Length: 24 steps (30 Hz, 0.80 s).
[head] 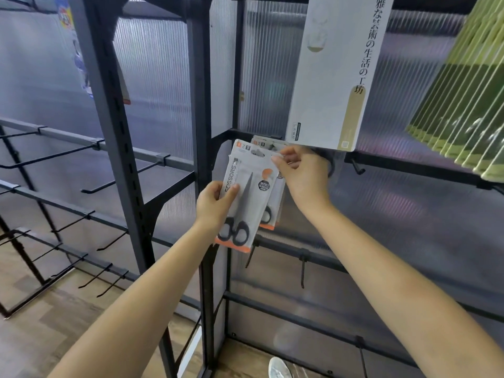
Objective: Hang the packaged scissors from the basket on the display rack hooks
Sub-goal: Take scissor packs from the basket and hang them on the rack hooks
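A packaged pair of scissors (246, 195), white card with orange trim and black handles, is held up against the dark display rack (201, 110). My left hand (214, 204) grips the pack's left edge at mid height. My right hand (301, 173) pinches its top right corner near the hang hole. Right behind it, a second scissors pack (272, 211) hangs on the rack, mostly covered. The hook under both packs is hidden by the cards and my right hand. No basket is in view.
A large white package (335, 72) hangs just above my right hand. Green packages (463, 105) hang at the upper right. Bare hooks (358, 166) stick out to the right and below, and more bare hooks (109, 186) line the rack on the left. A white shoe (279, 368) shows on the wooden floor.
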### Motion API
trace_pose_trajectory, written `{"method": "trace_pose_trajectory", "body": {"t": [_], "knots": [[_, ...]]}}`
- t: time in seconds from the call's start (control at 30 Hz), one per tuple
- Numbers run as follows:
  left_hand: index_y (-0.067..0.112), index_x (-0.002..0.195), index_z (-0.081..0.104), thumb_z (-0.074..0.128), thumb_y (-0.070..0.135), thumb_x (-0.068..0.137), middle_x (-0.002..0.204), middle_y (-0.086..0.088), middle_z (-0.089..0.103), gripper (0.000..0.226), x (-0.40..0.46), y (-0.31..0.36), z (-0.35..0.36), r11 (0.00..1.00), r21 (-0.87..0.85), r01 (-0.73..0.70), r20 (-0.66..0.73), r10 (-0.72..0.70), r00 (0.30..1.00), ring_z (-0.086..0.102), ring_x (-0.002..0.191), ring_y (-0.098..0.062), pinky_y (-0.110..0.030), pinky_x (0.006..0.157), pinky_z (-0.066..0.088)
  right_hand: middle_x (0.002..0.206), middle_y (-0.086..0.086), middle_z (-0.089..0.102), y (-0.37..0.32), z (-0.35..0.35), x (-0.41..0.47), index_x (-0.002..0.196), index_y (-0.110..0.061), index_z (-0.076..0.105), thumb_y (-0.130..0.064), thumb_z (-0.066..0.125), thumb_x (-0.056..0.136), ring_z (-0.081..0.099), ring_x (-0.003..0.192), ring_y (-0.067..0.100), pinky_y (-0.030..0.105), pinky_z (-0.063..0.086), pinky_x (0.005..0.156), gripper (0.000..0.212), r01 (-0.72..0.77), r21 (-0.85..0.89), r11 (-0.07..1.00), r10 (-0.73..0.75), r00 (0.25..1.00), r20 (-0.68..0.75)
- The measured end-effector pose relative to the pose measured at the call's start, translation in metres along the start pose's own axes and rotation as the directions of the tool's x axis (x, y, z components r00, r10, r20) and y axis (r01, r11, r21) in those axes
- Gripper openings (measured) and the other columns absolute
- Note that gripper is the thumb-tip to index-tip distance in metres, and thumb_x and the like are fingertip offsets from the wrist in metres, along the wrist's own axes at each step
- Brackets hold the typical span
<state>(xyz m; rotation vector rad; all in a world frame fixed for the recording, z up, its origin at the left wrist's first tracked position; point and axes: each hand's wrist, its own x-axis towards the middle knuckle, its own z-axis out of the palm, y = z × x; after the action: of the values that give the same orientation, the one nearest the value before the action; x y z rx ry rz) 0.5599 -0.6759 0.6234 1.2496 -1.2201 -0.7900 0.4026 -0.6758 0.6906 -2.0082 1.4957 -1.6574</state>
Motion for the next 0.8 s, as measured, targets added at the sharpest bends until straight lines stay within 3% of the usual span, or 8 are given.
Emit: {"method": "trace_pose_trajectory", "body": {"t": [0.17, 0.27, 0.37, 0.43, 0.6, 0.7, 0.8], "knots": [[0.019, 0.082, 0.053, 0.058, 0.028, 0.092, 0.081, 0.009, 0.056, 0.014, 0.005, 0.005, 0.002, 0.999, 0.005, -0.032, 0.021, 0.032, 0.999, 0.053, 0.074, -0.005, -0.017, 0.061, 0.041, 0.08, -0.002, 0.062, 0.003, 0.0, -0.003, 0.1, -0.004, 0.066, -0.016, 0.064, 0.088, 0.056, 0.075, 0.007, 0.017, 0.045, 0.07, 0.017, 0.026, 0.009, 1.0, -0.025, 0.997, -0.074], [0.016, 0.084, 0.052, 0.057, 0.027, 0.092, 0.077, 0.01, 0.053, 0.015, 0.003, 0.002, 0.006, 1.0, 0.001, -0.029, 0.032, 0.029, 0.999, 0.051, 0.07, -0.004, -0.016, 0.059, 0.039, 0.084, -0.002, 0.061, 0.002, 0.0, -0.006, 0.099, -0.004, 0.065, -0.017, 0.061, 0.091, 0.056, 0.076, 0.007, 0.014, 0.045, 0.07, 0.016, 0.068, -0.046, 0.997, -0.07, 0.997, -0.041], [0.017, 0.085, 0.053, 0.057, 0.029, 0.092, 0.081, 0.006, 0.057, 0.015, 0.005, -0.003, 0.012, 1.0, -0.012, -0.011, 0.031, 0.011, 0.999, 0.055, 0.076, -0.01, -0.021, 0.065, 0.046, 0.087, -0.006, 0.056, 0.002, -0.001, -0.009, 0.1, -0.005, 0.064, -0.014, 0.058, 0.093, 0.053, 0.073, 0.001, 0.003, 0.042, 0.067, 0.013, 0.132, -0.095, 0.987, -0.133, 0.991, -0.002], [0.018, 0.084, 0.054, 0.058, 0.031, 0.092, 0.082, 0.003, 0.059, 0.015, 0.007, -0.004, 0.016, 1.0, -0.017, 0.014, 0.033, -0.013, 0.999, 0.057, 0.078, -0.013, -0.026, 0.07, 0.049, 0.09, -0.006, 0.055, 0.003, -0.002, -0.011, 0.101, -0.005, 0.063, -0.012, 0.055, 0.094, 0.054, 0.076, 0.002, 0.005, 0.043, 0.069, 0.013, 0.139, -0.109, 0.984, -0.137, 0.99, 0.028], [0.019, 0.077, 0.052, 0.059, 0.027, 0.091, 0.074, 0.006, 0.055, 0.018, 0.003, -0.007, 0.02, 0.996, -0.082, 0.022, 0.022, -0.02, 1.0, 0.052, 0.067, -0.007, -0.018, 0.059, 0.041, 0.096, 0.003, 0.064, 0.005, 0.0, -0.011, 0.104, -0.005, 0.064, -0.012, 0.054, 0.094, 0.058, 0.084, 0.006, 0.012, 0.045, 0.075, 0.016, 0.132, -0.134, 0.982, -0.134, 0.991, -0.006], [0.017, 0.078, 0.054, 0.06, 0.026, 0.091, 0.074, 0.004, 0.056, 0.016, -0.002, -0.009, 0.017, 0.991, -0.13, -0.013, 0.012, 0.014, 1.0, 0.052, 0.068, -0.007, -0.016, 0.059, 0.045, 0.079, -0.007, 0.058, 0.001, 0.0, -0.013, 0.096, -0.004, 0.063, -0.009, 0.056, 0.093, 0.056, 0.069, -0.012, 0.005, 0.044, 0.066, 0.009, 0.124, -0.082, 0.989, -0.128, 0.991, -0.045], [0.018, 0.079, 0.055, 0.059, 0.024, 0.091, 0.076, 0.006, 0.056, 0.014, -0.005, -0.008, 0.014, 0.989, -0.133, -0.065, 0.004, 0.066, 0.998, 0.052, 0.068, -0.004, -0.007, 0.054, 0.044, 0.075, -0.02, 0.046, 0.0, 0.001, -0.015, 0.096, -0.001, 0.063, -0.007, 0.056, 0.093, 0.05, 0.066, -0.027, -0.002, 0.039, 0.06, 0.009, 0.1, -0.017, 0.995, -0.101, 0.993, -0.067]]}}
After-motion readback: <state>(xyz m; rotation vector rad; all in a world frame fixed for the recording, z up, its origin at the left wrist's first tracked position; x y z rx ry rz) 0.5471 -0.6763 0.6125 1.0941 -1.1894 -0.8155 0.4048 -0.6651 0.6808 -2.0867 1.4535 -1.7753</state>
